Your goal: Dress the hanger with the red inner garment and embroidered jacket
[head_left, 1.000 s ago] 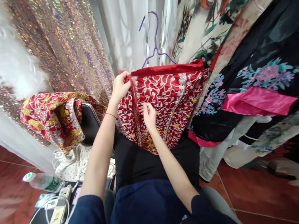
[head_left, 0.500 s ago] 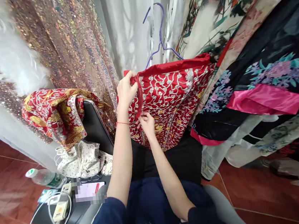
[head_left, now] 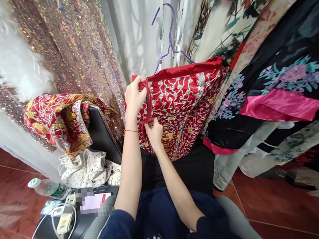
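Gripping red embroidered garment point(head_left: 183, 105) top edge, left hand point(head_left: 134, 95) closed, right hand point(head_left: 154, 131) pinching its seam lower (purple hanger point(head_left: 169, 37) above)

Hanging garments point(head_left: 274, 95) crowding right; left chair point(head_left: 103, 135).

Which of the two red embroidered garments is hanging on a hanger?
The red skirt that both hands grip hangs on the purple hanger. The other red garment lies draped over a black chair back at left.

Both hands point(head_left: 144, 111) grip red embroidered garment point(head_left: 181, 105) — zipper, perhaps
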`<state>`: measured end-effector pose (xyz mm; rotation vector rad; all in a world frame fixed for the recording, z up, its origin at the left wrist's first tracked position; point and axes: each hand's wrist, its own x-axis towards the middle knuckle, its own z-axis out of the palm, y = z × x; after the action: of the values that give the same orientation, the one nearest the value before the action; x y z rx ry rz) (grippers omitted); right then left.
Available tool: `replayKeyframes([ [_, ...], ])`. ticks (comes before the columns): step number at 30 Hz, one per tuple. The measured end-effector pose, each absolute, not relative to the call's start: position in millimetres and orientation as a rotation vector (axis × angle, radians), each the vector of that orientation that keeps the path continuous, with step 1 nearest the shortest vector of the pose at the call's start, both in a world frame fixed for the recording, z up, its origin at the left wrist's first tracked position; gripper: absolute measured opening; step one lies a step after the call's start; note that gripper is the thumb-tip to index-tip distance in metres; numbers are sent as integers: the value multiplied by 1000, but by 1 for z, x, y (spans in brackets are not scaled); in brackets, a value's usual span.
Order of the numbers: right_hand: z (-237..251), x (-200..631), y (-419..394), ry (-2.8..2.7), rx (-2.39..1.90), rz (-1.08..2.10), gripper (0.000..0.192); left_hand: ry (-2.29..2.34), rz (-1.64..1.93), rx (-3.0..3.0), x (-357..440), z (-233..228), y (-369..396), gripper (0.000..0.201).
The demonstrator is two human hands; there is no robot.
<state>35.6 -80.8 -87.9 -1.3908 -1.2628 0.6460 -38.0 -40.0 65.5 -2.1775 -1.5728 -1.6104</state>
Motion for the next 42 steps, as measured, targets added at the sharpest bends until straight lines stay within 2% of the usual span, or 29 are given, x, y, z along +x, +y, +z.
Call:
replayKeyframes([
  [5,-84,40,-85,-1292,-1474,584,10,-1560,-1612,-2187,-38,64,-39,15],
  [14,-82,37,-88,-1274,-1463,647,14,-1550,-1606,-2187,-37,64,-42,27],
  [18,-91,42,-89,-1234,-1351,765,20,-1540,-1616,-2196,-37,65,-43,29],
  [28,-106,46,-84,-1032,-981,1027,15,-1545,-1625,-2197,-37,66,-43,30],
  [42,-93,51,-95,-1006,-782,1054,20,-1535,-1638,-2183,-36,64,-43,32],
])
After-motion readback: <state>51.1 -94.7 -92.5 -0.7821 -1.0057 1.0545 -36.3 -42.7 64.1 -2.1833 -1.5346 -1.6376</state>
